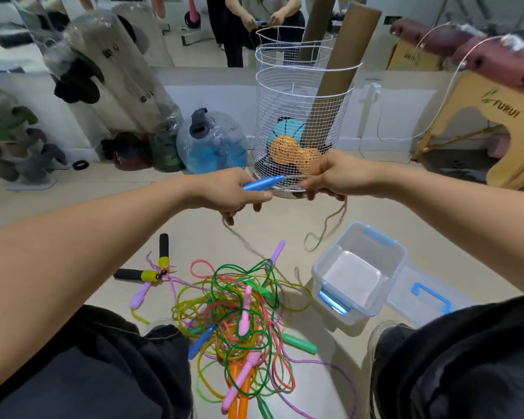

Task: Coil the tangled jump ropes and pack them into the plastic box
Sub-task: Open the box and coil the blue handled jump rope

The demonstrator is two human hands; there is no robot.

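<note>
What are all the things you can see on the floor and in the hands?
blue handle: 1, blue, in left hand
tan rope: 1, beige, hanging from both hands
tangled ropes: many, green, pink, yellow, purple, floor
black handles: 2, black and yellow, floor left
plastic box: 1, clear, blue clips, open, right
lid: 1, clear, blue handle, beside box
wire basket: 1, white, ahead
left hand: gripping handle
right hand: pinching rope

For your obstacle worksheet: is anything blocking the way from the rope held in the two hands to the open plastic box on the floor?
Nothing visible does. The plastic box sits open with its lid lying beside it, below the right hand. The left hand holds the blue handle; the beige rope trails toward the tangled pile.
</note>
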